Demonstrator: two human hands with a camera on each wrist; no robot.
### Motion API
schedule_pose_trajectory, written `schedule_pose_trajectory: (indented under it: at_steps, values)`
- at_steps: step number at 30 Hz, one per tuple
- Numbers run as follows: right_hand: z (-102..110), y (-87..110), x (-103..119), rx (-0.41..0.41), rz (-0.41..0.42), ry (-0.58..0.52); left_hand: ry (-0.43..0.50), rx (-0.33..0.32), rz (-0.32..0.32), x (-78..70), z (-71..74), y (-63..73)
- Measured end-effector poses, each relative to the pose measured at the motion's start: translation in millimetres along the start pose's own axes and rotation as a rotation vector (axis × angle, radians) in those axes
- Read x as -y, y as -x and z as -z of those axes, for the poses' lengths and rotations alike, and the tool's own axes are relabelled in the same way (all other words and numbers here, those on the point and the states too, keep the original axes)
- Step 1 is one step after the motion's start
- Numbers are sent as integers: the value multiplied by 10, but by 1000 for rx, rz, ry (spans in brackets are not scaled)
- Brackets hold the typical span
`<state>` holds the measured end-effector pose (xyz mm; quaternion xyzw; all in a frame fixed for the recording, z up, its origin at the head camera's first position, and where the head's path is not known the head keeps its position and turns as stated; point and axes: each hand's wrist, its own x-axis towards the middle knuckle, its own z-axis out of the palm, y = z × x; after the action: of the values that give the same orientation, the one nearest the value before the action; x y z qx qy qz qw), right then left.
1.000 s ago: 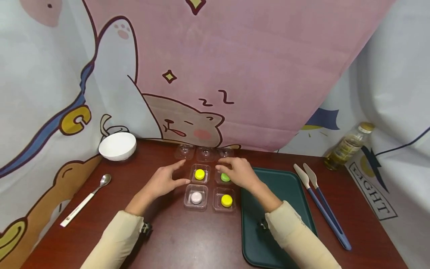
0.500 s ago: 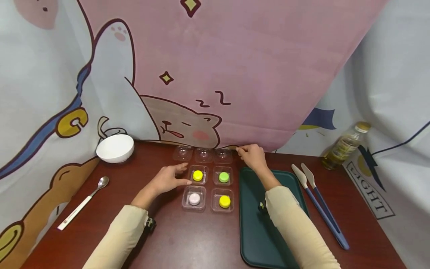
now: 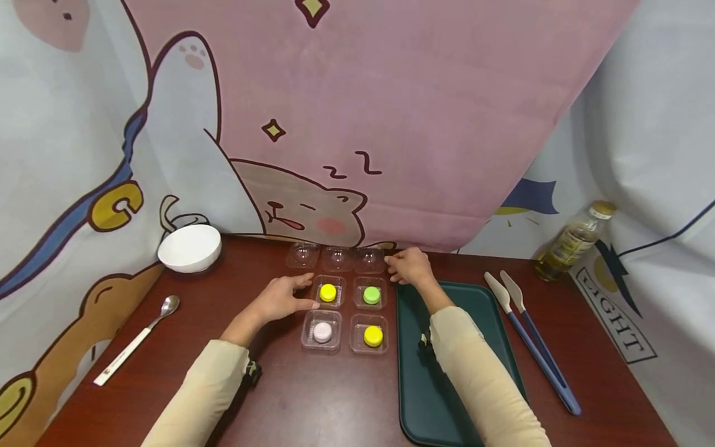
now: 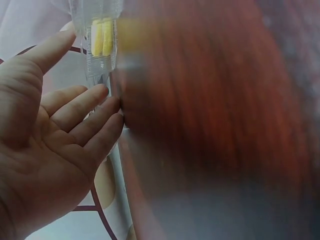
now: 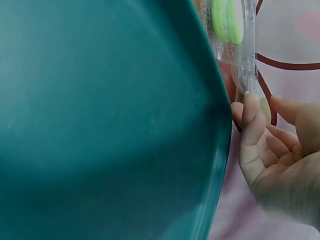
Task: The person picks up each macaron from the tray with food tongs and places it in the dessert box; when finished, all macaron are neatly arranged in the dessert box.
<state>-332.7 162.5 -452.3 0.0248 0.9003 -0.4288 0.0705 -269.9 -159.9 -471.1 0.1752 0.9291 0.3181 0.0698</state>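
The right lid (image 3: 369, 261) lies at the end of the back row, just left of the right hand (image 3: 412, 267) (contact cannot be confirmed). It is near-square, without evident long axis. That hand, the nearer, shows a narrow gap holding nothing. The left hand (image 3: 276, 300), spread wide, flanks the left side of the box (image 3: 329, 305) holding a yellow macaron (image 3: 328, 293).

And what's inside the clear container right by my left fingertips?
One yellow macaron sits inside the clear container beside your left hand. What lies directly beneath it is covered and can't be seen.
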Motion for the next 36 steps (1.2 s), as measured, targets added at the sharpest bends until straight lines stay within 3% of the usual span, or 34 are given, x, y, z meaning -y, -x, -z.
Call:
schedule_pose_trajectory:
  at_steps: [13, 26, 36]
  values:
    - [-108, -52, 7, 51, -35, -50, 8, 11, 29, 3, -23, -17]
    - [-152, -54, -5, 37, -44, -100, 2, 20, 39, -64, 0, -4]
    - [-61, -24, 20, 17, -16, -94, -8, 19, 16, -67, 18, -2]
